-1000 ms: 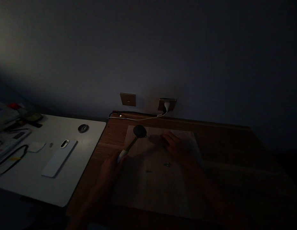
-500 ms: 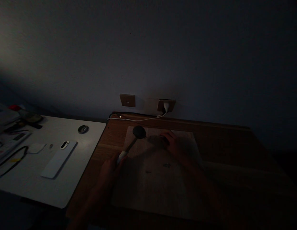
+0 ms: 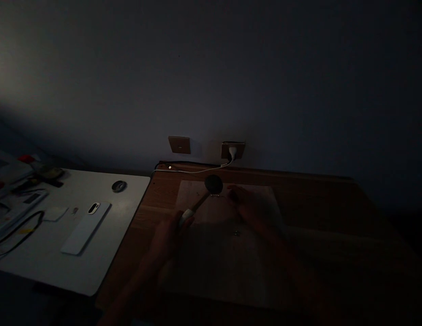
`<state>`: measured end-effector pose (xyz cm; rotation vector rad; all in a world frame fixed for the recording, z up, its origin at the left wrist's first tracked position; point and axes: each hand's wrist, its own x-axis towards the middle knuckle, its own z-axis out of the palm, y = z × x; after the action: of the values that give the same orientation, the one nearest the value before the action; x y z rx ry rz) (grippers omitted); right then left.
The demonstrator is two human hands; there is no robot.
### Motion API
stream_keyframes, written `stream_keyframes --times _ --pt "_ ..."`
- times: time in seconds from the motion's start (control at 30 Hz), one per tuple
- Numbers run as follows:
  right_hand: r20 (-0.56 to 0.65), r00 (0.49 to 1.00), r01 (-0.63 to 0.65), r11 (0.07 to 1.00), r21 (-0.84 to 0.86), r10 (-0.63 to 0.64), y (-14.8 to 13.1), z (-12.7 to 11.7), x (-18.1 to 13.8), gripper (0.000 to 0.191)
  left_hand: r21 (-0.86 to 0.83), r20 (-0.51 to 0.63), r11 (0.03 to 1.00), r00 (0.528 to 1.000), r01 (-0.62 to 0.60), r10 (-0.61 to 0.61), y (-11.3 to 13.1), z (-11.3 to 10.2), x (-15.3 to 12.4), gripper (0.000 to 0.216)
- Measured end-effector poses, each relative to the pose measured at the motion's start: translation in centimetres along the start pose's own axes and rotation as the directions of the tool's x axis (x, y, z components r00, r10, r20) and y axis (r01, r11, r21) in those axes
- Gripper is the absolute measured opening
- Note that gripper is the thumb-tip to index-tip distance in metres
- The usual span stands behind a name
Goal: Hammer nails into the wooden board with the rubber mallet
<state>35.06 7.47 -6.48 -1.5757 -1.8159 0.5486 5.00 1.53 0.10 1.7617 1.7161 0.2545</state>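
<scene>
My left hand (image 3: 172, 231) is closed around the pale grip of a long-handled tool with a round dark head (image 3: 213, 184). The head is over the far part of a light board (image 3: 211, 262); I cannot tell whether it touches. Small shiny bits (image 3: 215, 195) show just under the head. My right hand (image 3: 240, 199) is at the board's far side, right of the tool head, its fingers drawn together. What they hold, if anything, is lost in the dark. A small metal piece (image 3: 236, 233) lies on the board between my forearms.
The board rests on a wooden table (image 3: 333, 203) against the wall. A white table (image 3: 105, 267) adjoins on the left, bearing a white phone (image 3: 84, 231), a roll of tape (image 3: 119, 186) and cables. A white plug (image 3: 232, 152) is in the wall socket, its cord running along the back edge.
My left hand has moved the tool to the right, bringing its dark head close to my right hand. The right hand stays in nearly the same place. The view has shifted slightly.
</scene>
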Motion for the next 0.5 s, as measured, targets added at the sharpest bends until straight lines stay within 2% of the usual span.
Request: stream_keyframes --times 0.2,0.33,0.43,0.5 --pt "-0.038 0.999 -0.015 1.000 -0.003 0.015 0.4 -2.0 -1.8 0.041 0.193 0.111 0.977 0.991 -0.095 0.075 2.4 0.6 1.7 0.030" --pt "-0.038 0.999 -0.032 0.999 -0.031 0.031 0.6 -4.2 -4.5 0.028 0.217 0.158 0.965 0.981 -0.144 0.110 2.5 1.2 1.9 0.026" --pt "0.090 0.994 0.067 0.998 -0.014 -0.066 -0.2 -5.3 -6.3 0.021 0.162 0.148 0.979 0.984 -0.124 0.100 2.6 1.5 1.7 0.026" --pt "0.235 0.956 0.181 0.983 0.007 -0.178 -1.4 -5.7 -7.2 0.024 0.147 0.138 0.984 0.987 -0.102 0.081 2.8 1.6 1.6 0.028"
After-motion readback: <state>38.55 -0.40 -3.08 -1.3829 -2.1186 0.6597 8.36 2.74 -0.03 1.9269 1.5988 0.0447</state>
